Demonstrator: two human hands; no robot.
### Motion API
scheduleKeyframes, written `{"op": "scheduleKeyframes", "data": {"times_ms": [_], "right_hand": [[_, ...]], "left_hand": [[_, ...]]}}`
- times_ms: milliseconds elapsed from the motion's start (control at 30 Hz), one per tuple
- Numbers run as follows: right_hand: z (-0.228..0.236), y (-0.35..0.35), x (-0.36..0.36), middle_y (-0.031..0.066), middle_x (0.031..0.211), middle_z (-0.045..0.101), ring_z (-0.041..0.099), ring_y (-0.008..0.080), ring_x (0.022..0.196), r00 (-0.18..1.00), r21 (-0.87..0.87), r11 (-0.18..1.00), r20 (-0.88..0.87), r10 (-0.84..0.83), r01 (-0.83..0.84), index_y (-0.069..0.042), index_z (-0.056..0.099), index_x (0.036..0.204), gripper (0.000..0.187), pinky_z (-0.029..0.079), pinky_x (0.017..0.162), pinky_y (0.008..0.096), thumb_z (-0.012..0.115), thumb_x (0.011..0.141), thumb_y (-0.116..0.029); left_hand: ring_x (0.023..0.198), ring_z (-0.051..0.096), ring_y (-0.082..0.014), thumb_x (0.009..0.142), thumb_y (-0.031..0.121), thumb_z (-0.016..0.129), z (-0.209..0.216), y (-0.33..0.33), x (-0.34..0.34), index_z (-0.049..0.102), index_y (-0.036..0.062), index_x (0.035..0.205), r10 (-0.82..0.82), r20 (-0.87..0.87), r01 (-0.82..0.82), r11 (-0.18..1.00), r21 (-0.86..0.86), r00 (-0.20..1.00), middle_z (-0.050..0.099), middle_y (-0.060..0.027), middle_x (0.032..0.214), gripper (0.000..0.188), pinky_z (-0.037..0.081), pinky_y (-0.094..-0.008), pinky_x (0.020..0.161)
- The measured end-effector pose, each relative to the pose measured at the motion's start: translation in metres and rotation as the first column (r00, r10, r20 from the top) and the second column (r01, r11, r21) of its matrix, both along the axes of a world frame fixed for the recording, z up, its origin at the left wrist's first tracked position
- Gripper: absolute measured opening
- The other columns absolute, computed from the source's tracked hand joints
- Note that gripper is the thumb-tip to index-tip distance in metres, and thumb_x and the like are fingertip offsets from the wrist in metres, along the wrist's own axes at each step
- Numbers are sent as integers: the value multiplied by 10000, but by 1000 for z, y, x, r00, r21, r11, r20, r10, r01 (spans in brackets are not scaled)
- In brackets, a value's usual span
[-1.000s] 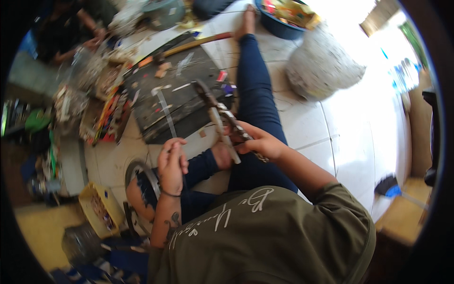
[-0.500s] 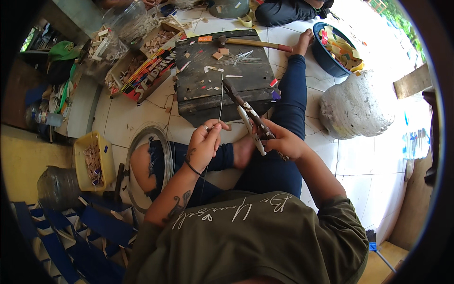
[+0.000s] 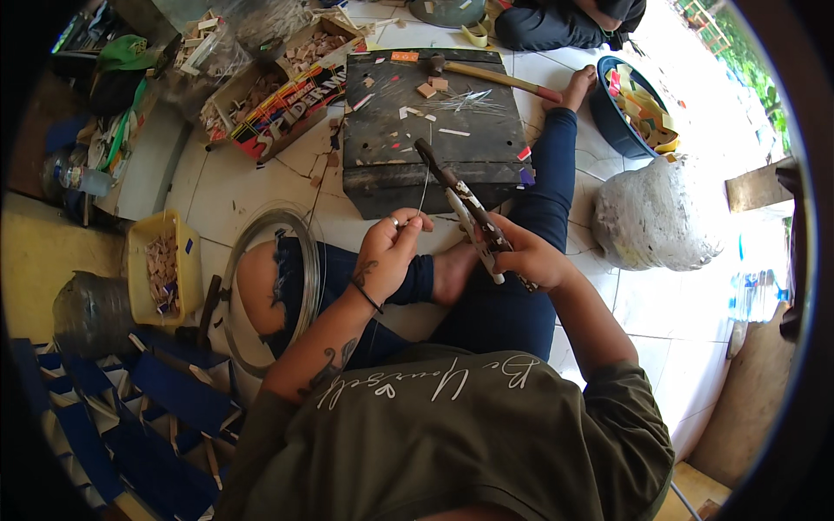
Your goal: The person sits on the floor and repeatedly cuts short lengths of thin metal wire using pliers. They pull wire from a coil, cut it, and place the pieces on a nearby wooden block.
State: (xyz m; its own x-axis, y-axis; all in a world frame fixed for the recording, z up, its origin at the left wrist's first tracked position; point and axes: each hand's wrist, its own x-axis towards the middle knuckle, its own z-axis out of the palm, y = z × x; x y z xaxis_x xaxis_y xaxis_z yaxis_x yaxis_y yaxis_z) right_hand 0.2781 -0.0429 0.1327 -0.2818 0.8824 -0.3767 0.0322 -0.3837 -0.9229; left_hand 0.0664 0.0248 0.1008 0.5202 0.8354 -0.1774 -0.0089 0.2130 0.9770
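Observation:
My left hand [image 3: 393, 250] pinches a thin metal wire [image 3: 426, 188] that rises from the fingertips over the black box. Fingers closed, my right hand [image 3: 528, 256] grips the handles of long pliers [image 3: 453, 189], dark at the jaws and white along one handle. The jaw end reaches up beside the wire; whether it touches the wire I cannot tell. Over my bent left knee lies a large coil of wire [image 3: 309, 291]. On the black box [image 3: 382, 165] in front of me are a pile of cut wires [image 3: 473, 102], small wood blocks [image 3: 426, 89] and a hammer [image 3: 495, 78].
A printed carton [image 3: 287, 117] of wood pieces stands far left, a yellow tub [image 3: 191, 273] nearer. Far right are a blue basin [image 3: 604, 113] of colored scraps and a wrapped bundle [image 3: 647, 217]. Blue-covered wooden pieces [image 3: 187, 395] lie lower left. Another person's leg [image 3: 547, 30] is at the back.
The whole view has shifted a little, so the box and basin appear further right. Both hands keep their holds on the wire and the pliers, with little other movement.

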Motion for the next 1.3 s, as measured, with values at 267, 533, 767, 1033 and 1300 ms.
{"op": "scheduleKeyframes", "data": {"times_ms": [267, 533, 767, 1033, 1300], "right_hand": [[5, 0, -4, 6, 854, 429, 412, 93, 776, 999, -16, 1000, 31, -23, 23, -73, 457, 1035, 402, 350, 677, 212, 479, 636, -26], [1, 1, 3, 56, 1006, 483, 462, 136, 933, 1000, -62, 998, 6, -3, 4, -60, 372, 1229, 585, 380, 784, 242, 484, 657, -4], [-22, -2, -11, 108, 1037, 550, 552, 183, 957, 988, -75, 995, -131, -80, 71, -1, 409, 1203, 461, 428, 837, 276, 518, 761, -69], [-28, 11, 2, 143, 1033, 584, 572, 209, 961, 994, -251, 965, -88, 57, -78, 29, 457, 1149, 401, 440, 852, 298, 528, 772, -84], [-36, 10, -3, 128, 965, 586, 580, 195, 923, 991, -242, 970, -135, -16, -17, 19, 538, 1018, 296, 459, 803, 292, 535, 745, -98]], "left_hand": [[454, 295, -11, 925, 169, 432, -4, -1, 1, 577, 18, 900, 15, -44, -11, 997, 82, 999, 333, 74, 505, 211, 258, -177, 438], [476, 327, -12, 913, 166, 464, -3, -1, 0, 597, 26, 885, 20, -36, -18, 997, 69, 999, 367, 70, 521, 195, 276, -188, 450], [479, 349, -21, 904, 150, 465, 1, -2, 6, 611, 24, 865, 71, -90, -58, 989, 133, 993, 430, 50, 529, 197, 288, -196, 452], [479, 369, -33, 896, 143, 469, -1, -1, 7, 615, 17, 856, 108, -86, -91, 978, 186, 990, 461, 30, 530, 198, 309, -216, 457], [478, 356, -20, 900, 134, 452, -3, 1, 7, 610, 12, 858, 84, -51, -76, 986, 152, 995, 449, 45, 534, 204, 296, -203, 450]]}}
